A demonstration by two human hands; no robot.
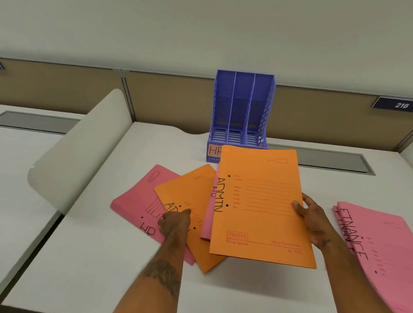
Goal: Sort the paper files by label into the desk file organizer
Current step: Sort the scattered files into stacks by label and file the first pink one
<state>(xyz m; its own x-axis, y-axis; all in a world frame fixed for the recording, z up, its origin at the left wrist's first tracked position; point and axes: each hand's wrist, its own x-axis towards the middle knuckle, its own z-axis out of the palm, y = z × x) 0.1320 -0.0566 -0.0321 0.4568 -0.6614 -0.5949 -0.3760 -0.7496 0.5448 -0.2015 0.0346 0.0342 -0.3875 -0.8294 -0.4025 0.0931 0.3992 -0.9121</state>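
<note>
A blue three-slot file organizer [242, 110] stands at the back of the desk, all slots bare, with an "HR" label on its front left. My right hand [312, 220] grips the right edge of an orange ADMIN file [260, 209], lifted and tilted above the desk. My left hand [175, 223] presses its fingertips on a second orange ADMIN file [190, 194] lying flat. Under that lies a pink HR file [136, 200]. Another pink HR file [210, 205] peeks out between the orange ones. Pink FINANCE files [384, 254] are stacked at the right.
A curved white divider panel [84, 147] rises at the left of the desk. Grey cable trays [332, 160] run along the back. A tan partition carries a "216" plate [402, 105].
</note>
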